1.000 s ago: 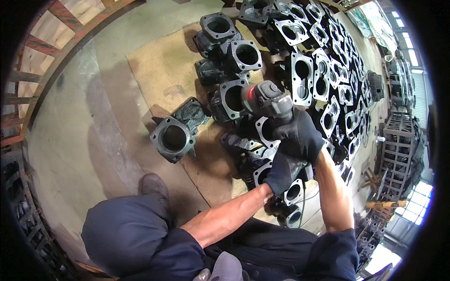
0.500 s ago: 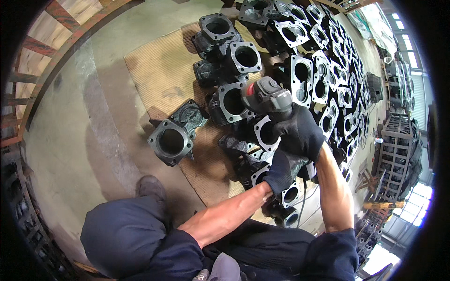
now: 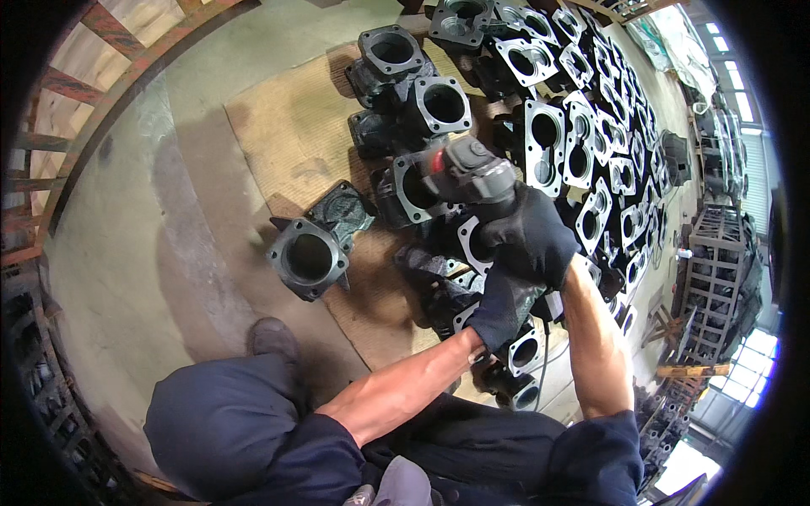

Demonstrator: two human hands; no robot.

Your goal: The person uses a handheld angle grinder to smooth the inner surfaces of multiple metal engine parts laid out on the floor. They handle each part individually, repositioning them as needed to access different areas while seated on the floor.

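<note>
Both my hands wear dark gloves and are wrapped round an angle grinder [image 3: 474,171], its grey head pointing away from me. Nearer the head, my right hand [image 3: 536,234] grips the body. Closer to me, my left hand [image 3: 509,305] is closed on its rear part, mostly hiding that end. The grinder's blurred front, with a red patch, is over the machined flange of a dark metal casting [image 3: 403,201]. Whether the disc touches the flange cannot be made out. Another casting [image 3: 308,255] with a round bore lies apart to the left.
Several rows of similar castings [image 3: 544,142] stand to the right and far side. Corrugated cardboard [image 3: 287,143] lies beneath the nearer ones. A cord [image 3: 544,363] hangs below my hands. Rusty metal frames [image 3: 63,84] curve along the left; a rack [image 3: 713,253] stands at right.
The grinder and both my hands have shifted slightly left across the flange. The castings have stayed in place.
</note>
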